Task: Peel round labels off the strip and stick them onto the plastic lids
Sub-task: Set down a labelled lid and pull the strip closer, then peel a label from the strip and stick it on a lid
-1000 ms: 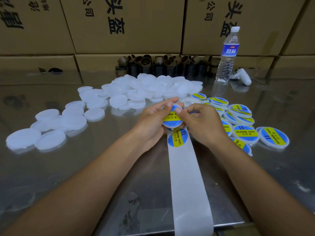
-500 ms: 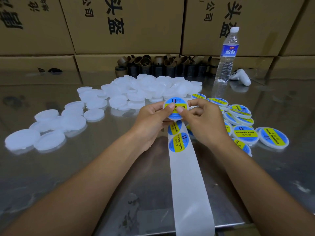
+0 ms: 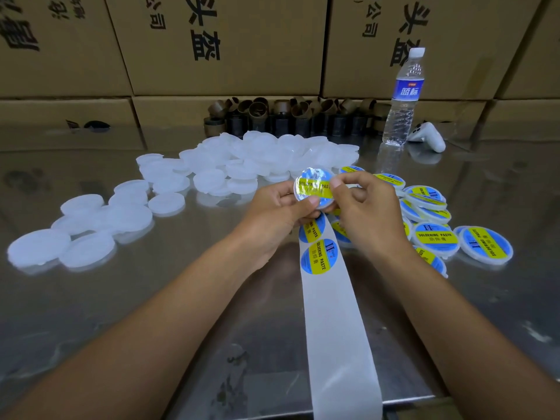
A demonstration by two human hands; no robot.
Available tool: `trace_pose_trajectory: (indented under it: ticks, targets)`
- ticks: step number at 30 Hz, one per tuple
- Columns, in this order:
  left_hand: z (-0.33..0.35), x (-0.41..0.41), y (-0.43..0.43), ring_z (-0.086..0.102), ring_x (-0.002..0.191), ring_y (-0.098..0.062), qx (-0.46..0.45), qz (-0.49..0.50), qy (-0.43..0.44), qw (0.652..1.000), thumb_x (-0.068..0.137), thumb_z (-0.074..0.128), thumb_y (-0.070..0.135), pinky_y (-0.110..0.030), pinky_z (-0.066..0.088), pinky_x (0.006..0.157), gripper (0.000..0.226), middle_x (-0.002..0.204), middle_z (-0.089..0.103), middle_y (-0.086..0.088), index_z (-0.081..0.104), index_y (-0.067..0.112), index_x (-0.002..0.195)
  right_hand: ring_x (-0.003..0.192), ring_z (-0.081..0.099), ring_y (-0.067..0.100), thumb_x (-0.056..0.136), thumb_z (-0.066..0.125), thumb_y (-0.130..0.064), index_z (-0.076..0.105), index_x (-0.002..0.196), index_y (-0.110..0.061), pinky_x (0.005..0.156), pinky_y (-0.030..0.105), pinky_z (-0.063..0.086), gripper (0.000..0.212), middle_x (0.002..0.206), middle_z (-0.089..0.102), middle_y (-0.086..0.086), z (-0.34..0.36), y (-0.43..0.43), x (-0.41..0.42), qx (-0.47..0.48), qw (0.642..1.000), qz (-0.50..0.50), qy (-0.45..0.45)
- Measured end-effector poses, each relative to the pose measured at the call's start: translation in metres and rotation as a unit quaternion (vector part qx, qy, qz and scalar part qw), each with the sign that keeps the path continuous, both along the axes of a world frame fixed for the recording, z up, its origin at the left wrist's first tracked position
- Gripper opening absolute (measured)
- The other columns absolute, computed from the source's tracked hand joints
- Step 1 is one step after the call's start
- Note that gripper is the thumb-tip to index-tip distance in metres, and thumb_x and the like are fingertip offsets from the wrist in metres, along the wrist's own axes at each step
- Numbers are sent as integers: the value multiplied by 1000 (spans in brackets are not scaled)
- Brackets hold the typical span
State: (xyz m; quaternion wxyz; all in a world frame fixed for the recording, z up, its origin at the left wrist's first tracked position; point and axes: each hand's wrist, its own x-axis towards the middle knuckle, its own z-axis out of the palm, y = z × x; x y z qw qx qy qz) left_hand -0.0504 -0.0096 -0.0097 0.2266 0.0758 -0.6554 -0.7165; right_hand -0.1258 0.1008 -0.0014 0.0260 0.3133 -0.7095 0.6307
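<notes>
A round plastic lid (image 3: 312, 187) with a blue and yellow label on its top is held above the table between both hands. My left hand (image 3: 275, 215) grips its left and lower edge, thumb on the label. My right hand (image 3: 362, 213) pinches its right edge. Below them the white backing strip (image 3: 336, 328) runs toward the near table edge, with two round labels (image 3: 318, 256) still on it. A heap of plain white lids (image 3: 242, 165) lies at centre and left. Several labelled lids (image 3: 436, 237) lie to the right.
The steel table (image 3: 151, 298) ends just below the strip's lower part. A water bottle (image 3: 403, 95) and a white controller (image 3: 428, 136) stand at the back right. Brown cardboard roll cores (image 3: 288, 116) line the back, before stacked cartons (image 3: 212, 43).
The labelled lid has risen from just above the strip and tilted so light glares off it. Both hands moved up with it, and a second label on the strip came into sight.
</notes>
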Motion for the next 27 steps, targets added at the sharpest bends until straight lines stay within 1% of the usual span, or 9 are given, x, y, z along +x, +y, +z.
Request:
trace_pose_trajectory:
  ticks: [3, 5, 8, 13, 15, 18, 23, 25, 27]
  targets:
    - [0, 1, -1, 66, 72, -7, 0, 18, -6, 1000, 92, 58, 4, -18, 54, 71, 15, 87, 72, -1, 65, 8, 105, 63, 65, 8, 91, 60, -20, 57, 89, -24, 67, 31, 54, 6, 66, 68, -1, -1, -1, 0, 9, 1000, 19, -4]
    - [1, 1, -2, 65, 76, -12, 8, 32, -7, 999, 92, 58, 5, -19, 55, 73, 13, 90, 71, -5, 65, 8, 102, 69, 65, 16, 88, 64, -18, 57, 98, -25, 73, 41, 56, 14, 68, 68, -4, -1, -2, 1, 32, 999, 39, -3]
    - [2, 1, -2, 64, 83, -16, 13, 42, -12, 999, 93, 57, 7, -22, 56, 79, 14, 96, 71, -9, 65, 7, 104, 67, 62, 17, 87, 64, -14, 54, 93, -35, 74, 45, 55, 24, 66, 66, -8, -1, -2, 2, 35, 998, 50, 2]
    - [3, 0, -2, 66, 79, -13, 6, 44, -14, 999, 96, 55, 11, -26, 57, 83, 12, 87, 72, -2, 67, 12, 98, 58, 59, 13, 88, 62, -14, 57, 92, -32, 67, 33, 53, 19, 68, 63, -4, 1, -1, 2, 23, 999, 32, -14]
    - [4, 0, -3, 67, 77, -13, 3, 44, -13, 999, 95, 55, 11, -25, 57, 80, 11, 86, 72, -3, 66, 12, 97, 47, 54, 6, 89, 62, -13, 61, 94, -20, 57, 24, 49, 8, 66, 60, -4, 3, -1, 2, 8, 999, 26, -39]
    - [8, 0, -7, 68, 86, -16, -6, 60, -20, 998, 95, 57, 13, -26, 57, 81, 11, 94, 72, -6, 66, 14, 100, 40, 50, -2, 89, 62, -11, 59, 85, -19, 43, 12, 41, 9, 67, 60, -2, 7, 1, 1, -35, 995, 8, -91]
    - [9, 4, -33, 64, 79, -11, -80, 201, -52, 975, 92, 60, 12, -29, 50, 86, 14, 87, 66, 2, 63, 24, 85, 40, 48, 1, 91, 59, -14, 58, 100, -15, 47, 16, 40, 9, 60, 58, -7, 9, 9, -14, -132, 967, -84, -199]
    - [4, 7, -48, 60, 80, -11, -130, 258, -76, 954, 92, 60, 13, -19, 48, 79, 11, 87, 63, 2, 62, 23, 86, 40, 49, 1, 91, 58, -14, 58, 103, -16, 49, 18, 40, 12, 60, 56, -6, 8, 12, -20, -164, 952, -118, -229]
    - [-2, 10, -62, 56, 75, -7, -185, 315, -110, 924, 92, 57, 12, -7, 41, 62, 10, 85, 60, 4, 64, 18, 95, 37, 48, 1, 91, 58, -14, 58, 108, -14, 46, 17, 41, 17, 59, 53, -4, 5, 14, -24, -185, 939, -142, -253]
